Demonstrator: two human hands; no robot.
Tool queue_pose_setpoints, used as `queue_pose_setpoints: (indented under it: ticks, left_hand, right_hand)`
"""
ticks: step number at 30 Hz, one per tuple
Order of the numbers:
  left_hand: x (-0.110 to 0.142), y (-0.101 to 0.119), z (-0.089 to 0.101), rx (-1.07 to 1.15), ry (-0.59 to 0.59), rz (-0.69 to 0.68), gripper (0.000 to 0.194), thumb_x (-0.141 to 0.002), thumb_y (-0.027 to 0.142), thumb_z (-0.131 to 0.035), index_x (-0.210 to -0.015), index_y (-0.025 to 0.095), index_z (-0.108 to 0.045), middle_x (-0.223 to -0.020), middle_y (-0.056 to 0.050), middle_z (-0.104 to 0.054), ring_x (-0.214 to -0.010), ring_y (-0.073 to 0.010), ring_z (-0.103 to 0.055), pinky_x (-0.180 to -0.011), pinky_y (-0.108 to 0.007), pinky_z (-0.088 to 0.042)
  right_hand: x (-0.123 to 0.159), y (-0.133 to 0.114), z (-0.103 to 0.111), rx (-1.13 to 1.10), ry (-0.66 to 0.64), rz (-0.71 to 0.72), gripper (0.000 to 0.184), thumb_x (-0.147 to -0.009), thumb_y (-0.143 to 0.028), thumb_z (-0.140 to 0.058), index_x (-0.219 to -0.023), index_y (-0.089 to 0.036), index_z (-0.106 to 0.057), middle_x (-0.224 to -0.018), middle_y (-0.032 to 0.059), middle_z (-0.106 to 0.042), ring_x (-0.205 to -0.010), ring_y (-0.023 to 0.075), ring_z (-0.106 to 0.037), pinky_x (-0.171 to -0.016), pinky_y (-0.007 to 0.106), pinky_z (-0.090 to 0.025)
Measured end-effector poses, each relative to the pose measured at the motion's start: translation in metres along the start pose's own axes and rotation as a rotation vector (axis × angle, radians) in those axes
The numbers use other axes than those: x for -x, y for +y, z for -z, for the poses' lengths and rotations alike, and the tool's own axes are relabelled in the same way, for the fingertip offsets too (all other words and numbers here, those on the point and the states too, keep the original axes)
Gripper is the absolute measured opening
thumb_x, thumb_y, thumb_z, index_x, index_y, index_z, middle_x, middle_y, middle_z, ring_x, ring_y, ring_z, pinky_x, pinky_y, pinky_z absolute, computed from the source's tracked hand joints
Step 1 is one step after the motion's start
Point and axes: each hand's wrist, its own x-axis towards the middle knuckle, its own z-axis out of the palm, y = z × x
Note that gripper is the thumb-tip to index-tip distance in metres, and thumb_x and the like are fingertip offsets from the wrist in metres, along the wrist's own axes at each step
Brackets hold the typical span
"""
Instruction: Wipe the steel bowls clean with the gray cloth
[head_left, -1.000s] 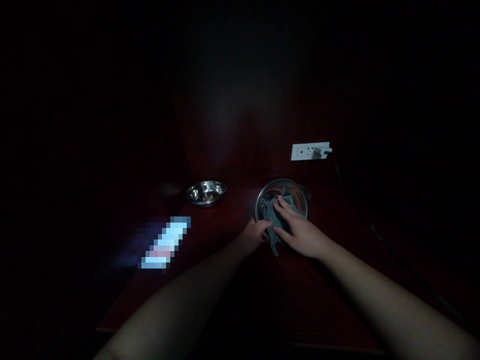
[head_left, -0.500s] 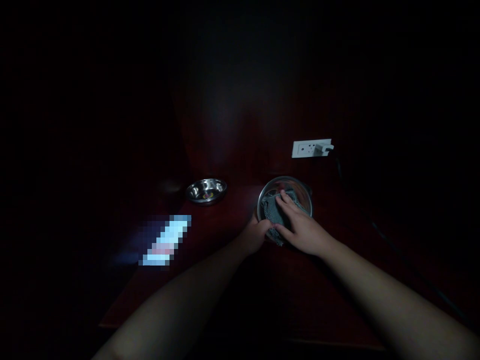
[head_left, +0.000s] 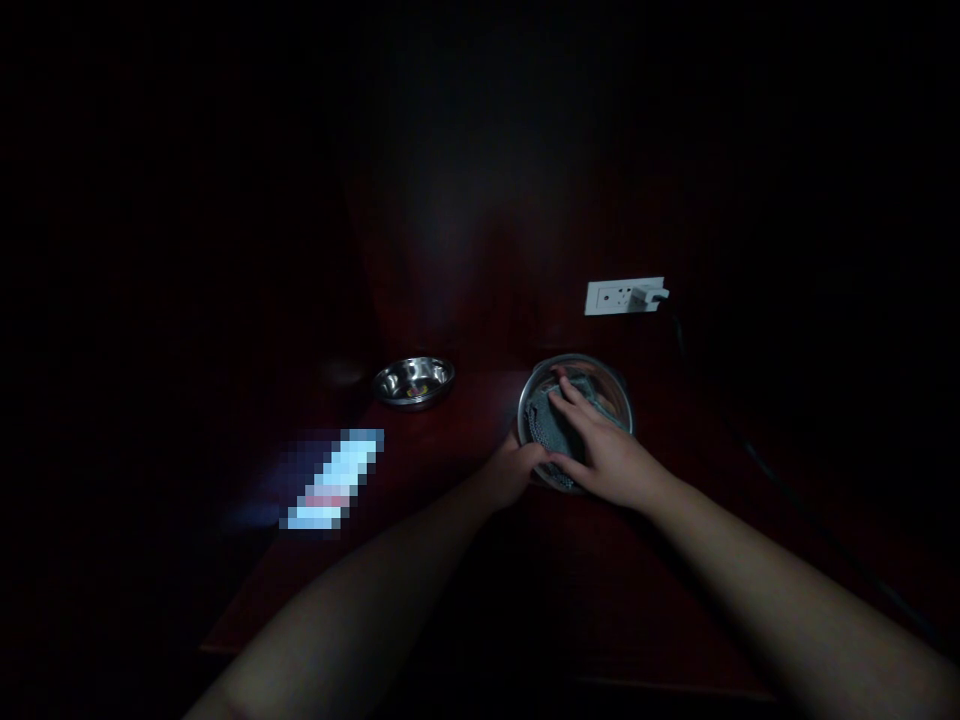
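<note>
A round, shiny metal pot (head_left: 523, 400) stands on the dark red table, its opening tipped towards me. My left hand (head_left: 511, 470) grips its near left side, the thumb over the rim and the other fingers hidden behind the wall. Inside the pot lies a grey-green cloth (head_left: 553, 425) with a braided-looking edge. My right hand (head_left: 609, 450) rests on that cloth with its fingers stretched out and apart, fingertips reaching into the pot. The right thumb is close to the left thumb at the near rim.
A shallow steel dish (head_left: 414, 383) with a small yellow mark stands to the left. Nearer me a bright, blurred-out screen (head_left: 334, 485) glows. A white wall socket (head_left: 624, 296) holds a plug, and a dark cable (head_left: 765, 470) runs down the right side. Surroundings are very dark.
The pot has shifted slightly right and turned a little. The cloth inside has moved inward from the near rim, and my right fingers reach slightly farther up.
</note>
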Motion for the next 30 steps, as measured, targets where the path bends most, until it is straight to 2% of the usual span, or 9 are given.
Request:
queue_pose_setpoints:
  ticks: [4, 7, 9, 11, 16, 22, 30]
  left_hand:
    - [0.000, -0.001, 0.000, -0.002, 0.025, 0.040, 0.042, -0.059, 0.019, -0.060, -0.101, 0.014, -0.057, -0.081, -0.005, -0.066, -0.081, -0.0220, -0.063, -0.079, -0.038, -0.049]
    - [0.002, -0.001, -0.002, 0.010, 0.033, 0.047, 0.042, -0.059, 0.018, -0.059, -0.100, 0.013, -0.057, -0.083, -0.006, -0.066, -0.081, -0.0211, -0.063, -0.079, -0.037, -0.049]
    - [0.004, 0.001, -0.004, 0.029, 0.035, 0.054, 0.040, -0.059, 0.018, -0.059, -0.098, 0.013, -0.057, -0.081, -0.005, -0.066, -0.077, -0.0199, -0.062, -0.077, -0.036, -0.049]
    - [0.006, 0.003, -0.007, 0.043, 0.029, 0.065, 0.039, -0.058, 0.018, -0.058, -0.096, 0.013, -0.056, -0.078, -0.004, -0.065, -0.073, -0.0195, -0.062, -0.074, -0.036, -0.050]
    - [0.006, 0.005, -0.007, 0.046, 0.034, 0.063, 0.044, -0.057, 0.019, -0.058, -0.100, 0.014, -0.055, -0.082, -0.005, -0.066, -0.079, -0.0223, -0.063, -0.073, -0.036, -0.050]
    - [0.004, 0.003, -0.007, 0.047, 0.026, 0.031, 0.043, -0.057, 0.019, -0.056, -0.100, 0.014, -0.059, -0.087, -0.006, -0.068, -0.084, -0.0234, -0.062, -0.072, -0.034, -0.049]
    - [0.003, 0.002, -0.007, 0.050, 0.021, 0.043, 0.047, -0.060, 0.023, -0.060, -0.106, 0.013, -0.058, -0.085, -0.006, -0.069, -0.076, -0.0216, -0.064, -0.069, -0.034, -0.051]
  right_hand:
    - [-0.001, -0.002, 0.002, 0.015, 0.022, 0.024, 0.073, -0.079, -0.035, -0.060, -0.142, -0.017, -0.028, -0.155, 0.0158, -0.015, -0.140, 0.0326, -0.018, -0.112, 0.052, -0.020]
    - [-0.002, -0.003, 0.004, -0.023, 0.072, 0.011, 0.069, -0.076, -0.036, -0.063, -0.137, -0.018, -0.035, -0.149, 0.0162, -0.026, -0.138, 0.0343, -0.025, -0.109, 0.051, -0.029]
    - [-0.003, -0.003, 0.005, -0.061, 0.074, 0.005, 0.060, -0.076, -0.034, -0.063, -0.129, -0.017, -0.042, -0.139, 0.0163, -0.037, -0.133, 0.0324, -0.035, -0.106, 0.048, -0.036]
    - [-0.003, -0.002, 0.006, -0.092, 0.048, 0.040, 0.049, -0.077, -0.033, -0.062, -0.122, -0.018, -0.048, -0.131, 0.0151, -0.046, -0.130, 0.0300, -0.039, -0.105, 0.046, -0.038]
    - [-0.003, 0.001, 0.006, -0.145, -0.006, 0.150, 0.039, -0.080, -0.025, -0.058, -0.118, -0.018, -0.052, -0.131, 0.0132, -0.051, -0.132, 0.0270, -0.039, -0.107, 0.047, -0.036]
    - [-0.004, -0.005, 0.009, -0.201, -0.068, 0.117, 0.022, -0.086, -0.023, -0.049, -0.103, -0.022, -0.063, -0.120, 0.0076, -0.064, -0.128, 0.0252, -0.045, -0.110, 0.053, -0.028]
    - [-0.005, -0.009, 0.013, -0.246, -0.151, 0.109, 0.022, -0.089, -0.023, -0.044, -0.093, -0.022, -0.066, -0.098, 0.0039, -0.072, -0.123, 0.0232, -0.051, -0.111, 0.050, -0.026]
